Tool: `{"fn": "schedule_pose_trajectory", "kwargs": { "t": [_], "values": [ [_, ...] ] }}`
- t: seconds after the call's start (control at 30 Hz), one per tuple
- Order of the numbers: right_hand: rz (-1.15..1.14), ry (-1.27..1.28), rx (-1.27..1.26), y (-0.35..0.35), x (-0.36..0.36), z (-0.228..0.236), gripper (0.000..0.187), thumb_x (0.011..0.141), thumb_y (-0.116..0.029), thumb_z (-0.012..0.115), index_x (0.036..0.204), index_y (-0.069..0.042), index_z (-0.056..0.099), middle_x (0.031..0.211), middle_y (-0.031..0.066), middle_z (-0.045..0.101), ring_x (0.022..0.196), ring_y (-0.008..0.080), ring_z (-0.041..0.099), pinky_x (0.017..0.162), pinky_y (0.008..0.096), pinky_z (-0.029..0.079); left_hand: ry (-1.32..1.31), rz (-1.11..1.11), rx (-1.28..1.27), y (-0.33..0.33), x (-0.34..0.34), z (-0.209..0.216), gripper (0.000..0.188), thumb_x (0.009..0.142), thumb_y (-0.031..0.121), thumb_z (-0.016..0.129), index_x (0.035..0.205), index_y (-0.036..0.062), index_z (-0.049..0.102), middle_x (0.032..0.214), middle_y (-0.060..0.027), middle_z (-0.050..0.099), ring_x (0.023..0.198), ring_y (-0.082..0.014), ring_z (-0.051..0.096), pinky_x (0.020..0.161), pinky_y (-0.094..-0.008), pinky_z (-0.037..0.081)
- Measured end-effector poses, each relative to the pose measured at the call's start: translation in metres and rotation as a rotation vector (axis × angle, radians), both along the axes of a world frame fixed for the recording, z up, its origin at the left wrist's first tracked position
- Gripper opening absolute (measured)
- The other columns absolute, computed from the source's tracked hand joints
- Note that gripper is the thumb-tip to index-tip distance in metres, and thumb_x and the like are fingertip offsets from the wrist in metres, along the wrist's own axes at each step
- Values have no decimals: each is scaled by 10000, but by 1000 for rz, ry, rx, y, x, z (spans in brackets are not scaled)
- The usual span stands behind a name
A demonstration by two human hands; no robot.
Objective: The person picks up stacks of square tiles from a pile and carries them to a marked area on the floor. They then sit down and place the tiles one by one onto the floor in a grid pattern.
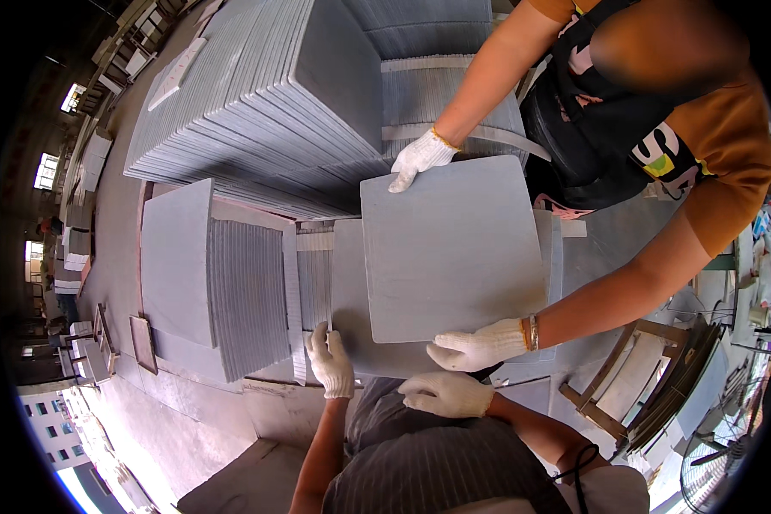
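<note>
**Gray panel held by a co-worker above the work area, wearer's hands free of it**

A square-cornered sheet is not what is seen here: the gray panel (450,248) is flat, with slightly rounded corners, and is located in front of the wearer, over a lower gray panel (349,295). Whether the two are in contact cannot be told. The upper one is gripped at its edges by the co-worker's far hand (423,159) and supported near the close edge by the co-worker's near hand (480,344).

By the wearer's left hand (331,364), the left end of the lower panel is approached closely; whether anything is gripped there cannot be told. The wearer's right hand (447,395) is held before the lap, fingers loosely extended, with nothing grasped. To the left, a row of upright panels (248,295) is kept beside a large panel stack (253,94).

The step in hand is judged to be the positioning of a single panel by two people. For the next move, a level panel, matched edges and fingers kept out of the gap between the panels seem to be called for.
</note>
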State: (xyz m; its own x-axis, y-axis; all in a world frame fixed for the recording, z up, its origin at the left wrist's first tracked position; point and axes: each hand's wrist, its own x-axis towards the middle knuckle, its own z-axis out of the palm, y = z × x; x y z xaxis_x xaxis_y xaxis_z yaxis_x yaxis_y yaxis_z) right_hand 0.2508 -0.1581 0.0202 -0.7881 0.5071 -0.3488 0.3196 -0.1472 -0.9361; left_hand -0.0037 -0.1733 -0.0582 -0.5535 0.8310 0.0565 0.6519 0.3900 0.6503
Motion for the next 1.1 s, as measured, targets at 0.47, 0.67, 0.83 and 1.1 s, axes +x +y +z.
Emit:
{"fn": "schedule_pose_trajectory", "kwargs": {
  "t": [0.47, 0.67, 0.83, 1.1],
  "values": [
    [-330, -271, -76, -111, -12, -47, 434, 966, -402, 455, 1214, -70, 583, 1234, 153, 598, 1158, 329, 543, 990, 381, 408, -147, -164, 38, 17, -17, 7, 348, 917, 164, 551, 1228, 9, 542, 1207, -234, 540, 1104, -386, 537, 936, -444, 440],
    [-856, -99, -341, -142, -29, -65, 385, 979, -315, 476, 1136, 13, 604, 991, 107, 655, 924, 182, 600, 861, 308, 453, -30, -315, 8, -2, -43, 22, 387, 918, 162, 543, 1270, 8, 501, 1242, -260, 514, 1138, -413, 512, 959, -453, 425],
    [-1363, -98, -264, -149, -36, -70, 327, 961, -291, 530, 1095, -8, 624, 912, 95, 657, 827, 154, 598, 755, 306, 483, 66, -445, 48, -8, -62, 11, 418, 916, 172, 542, 1298, 18, 471, 1252, -272, 510, 1135, -440, 508, 959, -473, 421],
    [-1505, -737, 569, -109, 9, -50, 330, 904, -251, 570, 1165, -52, 599, 1063, 174, 626, 959, 332, 613, 824, 413, 494, -46, -534, -145, -10, -52, 31, 523, 920, 258, 525, 1372, 24, 403, 1335, -277, 478, 1177, -423, 513, 972, -444, 426]
  ]
}}
